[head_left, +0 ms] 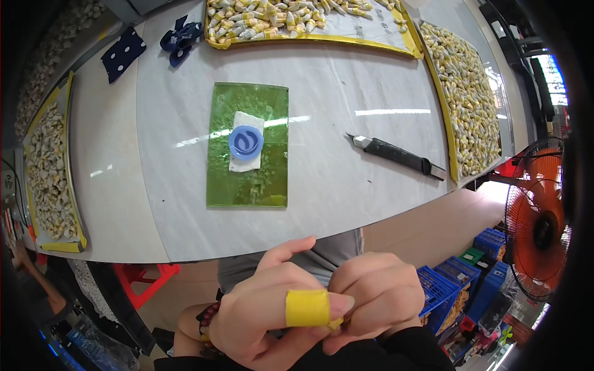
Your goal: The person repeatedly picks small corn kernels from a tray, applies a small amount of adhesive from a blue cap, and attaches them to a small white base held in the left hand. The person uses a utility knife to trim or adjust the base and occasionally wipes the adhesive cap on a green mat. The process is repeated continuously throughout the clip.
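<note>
My left hand (260,312) and my right hand (380,297) meet over my lap, just off the table's front edge. A band of yellow tape (307,308) wraps one left finger near its tip, and another left finger stretches upward. Between the taped finger and the thumb below it shows a small yellow piece (335,323), partly hidden. My right fingers are curled closed against it; what they pinch, if anything, is hidden. Ahead on the table lies a green plate (247,191), bearing a white pad (246,166) and a small blue cup (246,143).
A black utility knife (396,154) lies to the right, blade out. Yellow-edged trays of small yellow-and-white pieces stand at the back (309,38), right (455,154) and left (79,210). Dark dotted cloth (123,54) lies back left. An orange fan (544,216) and blue crates (439,281) are right.
</note>
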Motion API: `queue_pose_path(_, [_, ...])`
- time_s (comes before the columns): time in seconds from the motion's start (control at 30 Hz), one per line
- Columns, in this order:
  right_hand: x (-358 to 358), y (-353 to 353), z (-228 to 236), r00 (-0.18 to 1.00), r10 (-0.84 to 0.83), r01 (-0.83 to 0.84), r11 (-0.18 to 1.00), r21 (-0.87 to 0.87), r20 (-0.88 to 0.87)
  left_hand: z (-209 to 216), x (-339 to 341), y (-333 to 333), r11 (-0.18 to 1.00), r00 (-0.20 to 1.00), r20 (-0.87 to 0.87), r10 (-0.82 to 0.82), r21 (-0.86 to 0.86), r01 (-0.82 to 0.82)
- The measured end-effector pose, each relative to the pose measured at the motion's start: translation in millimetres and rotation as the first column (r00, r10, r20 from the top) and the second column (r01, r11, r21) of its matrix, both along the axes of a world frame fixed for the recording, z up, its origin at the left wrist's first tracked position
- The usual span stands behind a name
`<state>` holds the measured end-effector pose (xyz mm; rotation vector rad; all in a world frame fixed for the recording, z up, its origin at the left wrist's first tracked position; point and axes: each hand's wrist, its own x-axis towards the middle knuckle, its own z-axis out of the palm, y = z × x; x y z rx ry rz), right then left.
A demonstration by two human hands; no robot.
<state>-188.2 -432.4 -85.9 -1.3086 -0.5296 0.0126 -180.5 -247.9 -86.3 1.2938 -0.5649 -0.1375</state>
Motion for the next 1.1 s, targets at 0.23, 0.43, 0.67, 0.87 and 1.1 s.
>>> queue_pose_path(0.23, [6.1,-1.2,4.3,0.999,0.043,-0.041,0.997,-0.058,0.031,-0.5,-1.6,0.2,1.000,1.000,-0.023,-0.004,0.001,0.004])
queue_pose_path(0.43, [1.8,-3.9,-2.1,0.998,0.043,-0.043,0.999,0.000,0.052,-8.0,-1.9,-0.5,0.999,1.000,-0.002,-0.012,-0.049,0.011])
queue_pose_path(0.67, [5.3,-7.2,6.0,0.965,-0.033,-0.031,0.971,0.238,0.260,8.3,5.4,-3.3,0.999,0.999,0.011,-0.042,-0.016,0.042])
queue_pose_path(0.87, [8.6,-10.1,34.3,0.950,0.082,-0.093,0.995,0.023,0.302,-0.1,2.7,-1.9,0.997,0.998,-0.006,-0.070,0.028,0.070])
queue_pose_path(1.1, [3.5,-11.9,37.9,0.955,0.078,-0.069,0.997,-0.040,0.286,-0.5,3.1,-4.3,1.000,1.000,0.016,-0.017,-0.017,0.017])
